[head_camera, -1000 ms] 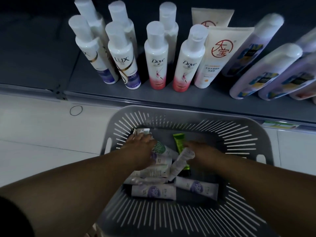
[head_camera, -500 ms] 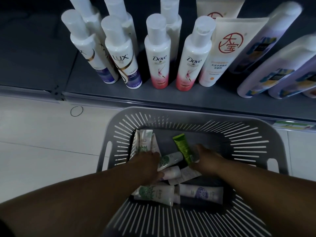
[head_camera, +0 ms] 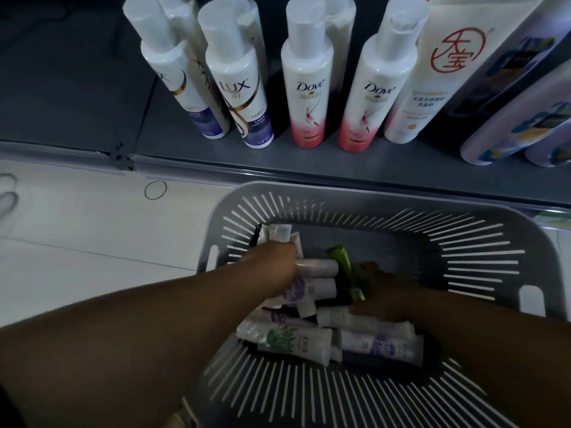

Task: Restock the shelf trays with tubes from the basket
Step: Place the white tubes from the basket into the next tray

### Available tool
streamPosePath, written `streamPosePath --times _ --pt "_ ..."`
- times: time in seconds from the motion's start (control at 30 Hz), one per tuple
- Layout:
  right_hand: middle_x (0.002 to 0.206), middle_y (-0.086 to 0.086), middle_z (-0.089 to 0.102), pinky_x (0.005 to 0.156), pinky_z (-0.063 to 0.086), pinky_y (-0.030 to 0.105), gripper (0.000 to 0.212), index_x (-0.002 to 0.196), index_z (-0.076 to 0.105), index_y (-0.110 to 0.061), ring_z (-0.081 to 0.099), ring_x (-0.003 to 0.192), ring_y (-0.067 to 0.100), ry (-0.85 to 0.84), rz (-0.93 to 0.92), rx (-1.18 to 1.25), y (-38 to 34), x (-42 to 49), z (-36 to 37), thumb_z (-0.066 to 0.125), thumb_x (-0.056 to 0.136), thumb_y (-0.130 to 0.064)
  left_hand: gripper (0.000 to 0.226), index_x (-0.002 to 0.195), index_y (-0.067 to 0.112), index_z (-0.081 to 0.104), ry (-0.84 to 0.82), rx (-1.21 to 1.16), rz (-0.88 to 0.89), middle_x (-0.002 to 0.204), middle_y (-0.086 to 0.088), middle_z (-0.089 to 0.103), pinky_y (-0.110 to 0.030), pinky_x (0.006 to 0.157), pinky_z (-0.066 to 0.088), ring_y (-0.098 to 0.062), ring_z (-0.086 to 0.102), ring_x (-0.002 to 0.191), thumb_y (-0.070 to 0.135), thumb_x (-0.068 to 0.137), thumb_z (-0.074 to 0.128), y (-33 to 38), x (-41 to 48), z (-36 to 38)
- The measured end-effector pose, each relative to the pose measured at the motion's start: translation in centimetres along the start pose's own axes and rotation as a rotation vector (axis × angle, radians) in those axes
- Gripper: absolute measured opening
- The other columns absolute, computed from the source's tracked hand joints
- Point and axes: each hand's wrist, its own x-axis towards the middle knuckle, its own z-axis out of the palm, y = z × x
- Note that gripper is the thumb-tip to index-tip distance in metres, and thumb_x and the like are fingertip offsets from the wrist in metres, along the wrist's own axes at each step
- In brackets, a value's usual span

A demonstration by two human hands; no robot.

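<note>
You are standing in a shop, looking down at a low grey display shelf (head_camera: pixel 278 168). Branded toiletries are standing along its front edge in neat rows, labels facing you: Lux bottles (head_camera: pixel 238 88), Dove bottles (head_camera: pixel 307 88), a white tube with a red seal (head_camera: pixel 432 72) and lilac bottles (head_camera: pixel 509 128) toward the right edge. A label strip (head_camera: pixel 553 217) is showing on the front rail. A slotted basket (head_camera: pixel 540 273) of small tubes (head_camera: pixel 296 338) is sitting just before it, pale floor tiles (head_camera: pixel 92 227) showing alongside.

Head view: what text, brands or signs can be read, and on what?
"LUX": purple-based bottle.
"Dove": left pink-based bottle.
"Dove": right pink-based bottle.
"大宝", red seal: white standing tube.
Small print there and on the basket tubes: too blurred to read.
</note>
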Motion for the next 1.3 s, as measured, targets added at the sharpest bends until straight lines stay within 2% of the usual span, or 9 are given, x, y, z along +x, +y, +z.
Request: streamPosePath --times 0.2,0.3,0.37,0.5,0.57,0.67,0.9,1.07,1.3 --pt "0.151 0.005 0.033 0.107 0.034 0.028 0.089 0.150 0.012 -0.014 0.038 0.133 0.020 0.011 -0.048 0.098 0.3 -0.5 2.8 0.063 0.085 -0.048 0.040 0.131 0.014 0.046 -0.083 0.058 -0.009 0.123 -0.011 0.056 -0.030 0.080 0.043 -0.027 0.057 0.107 0.020 0.092 0.054 0.0 0.2 0.1" --pt "0.139 0.002 0.045 0.093 0.036 0.021 0.074 0.145 0.021 -0.018 0.047 0.119 0.015 -0.028 -0.031 0.227 -0.1 -0.4 2.3 0.063 0.088 -0.040 0.043 0.132 0.016 0.042 -0.041 0.019 -0.008 0.124 -0.011 0.055 -0.033 0.083 0.044 -0.029 0.055 0.110 0.016 0.090 0.052 0.0 -0.5 1.0" --pt "0.116 -0.004 0.059 0.084 0.043 0.025 0.039 0.117 0.047 -0.029 0.055 0.105 0.015 -0.036 -0.034 0.273 -0.2 -0.2 2.0 0.064 0.083 -0.037 0.044 0.133 0.017 0.042 -0.018 -0.018 -0.002 0.124 -0.011 0.055 -0.034 0.086 0.044 -0.029 0.054 0.112 0.016 0.090 0.053 0.0 -0.8 1.2" --pt "0.085 0.006 0.067 0.063 0.047 0.023 0.011 0.090 0.063 -0.013 0.061 0.075 0.015 0.031 -0.004 0.462 -0.5 0.2 2.1 0.061 0.082 -0.020 0.043 0.130 0.019 0.044 -0.031 -0.070 -0.009 0.122 -0.011 0.057 -0.036 0.087 0.048 -0.029 0.056 0.109 0.017 0.088 0.055 0.1 -0.9 1.3" --pt "0.095 0.006 0.065 0.065 0.051 0.021 0.033 0.105 0.055 -0.016 0.061 0.082 0.015 0.033 0.034 0.599 -0.8 0.1 2.0 0.074 0.077 -0.019 0.041 0.128 0.020 0.045 -0.029 -0.095 -0.005 0.121 -0.010 0.058 -0.033 0.083 0.046 -0.029 0.056 0.107 0.016 0.088 0.055 0.1 -0.9 1.4" --pt "0.122 0.003 0.060 0.094 0.050 0.037 0.087 0.129 0.047 -0.017 0.059 0.112 0.024 0.010 0.059 0.667 -0.5 0.8 2.0 0.087 0.054 -0.038 0.038 0.126 0.020 0.045 -0.023 -0.107 0.018 0.120 -0.010 0.058 -0.030 0.078 0.041 -0.030 0.055 0.108 0.017 0.089 0.054 0.2 -0.9 1.4" --pt "0.115 0.009 0.065 0.092 0.052 0.041 0.054 0.126 0.054 -0.003 0.063 0.104 0.023 0.028 0.069 0.767 -1.2 1.2 2.1 0.073 0.077 -0.014 0.040 0.126 0.019 0.044 -0.046 -0.124 0.023 0.119 -0.011 0.057 -0.030 0.076 0.040 -0.030 0.055 0.106 0.015 0.088 0.054 0.2 -1.0 1.5" --pt "0.136 0.010 0.051 0.098 0.048 0.038 0.079 0.146 0.027 -0.013 0.054 0.117 0.024 0.046 0.076 0.786 -1.5 1.0 1.7 0.072 0.081 -0.013 0.038 0.127 0.017 0.045 -0.055 -0.105 0.023 0.120 -0.012 0.057 -0.031 0.080 0.042 -0.031 0.055 0.108 0.017 0.090 0.054 0.1 -0.8 1.4" --pt "0.110 0.017 0.067 0.090 0.054 0.043 0.033 0.114 0.061 -0.005 0.064 0.100 0.029 0.067 0.065 0.742 -2.2 0.9 1.1 0.062 0.081 -0.003 0.040 0.130 0.017 0.043 -0.099 -0.083 0.043 0.123 -0.010 0.057 -0.034 0.086 0.043 -0.030 0.054 0.110 0.020 0.091 0.052 0.3 -0.5 1.8"
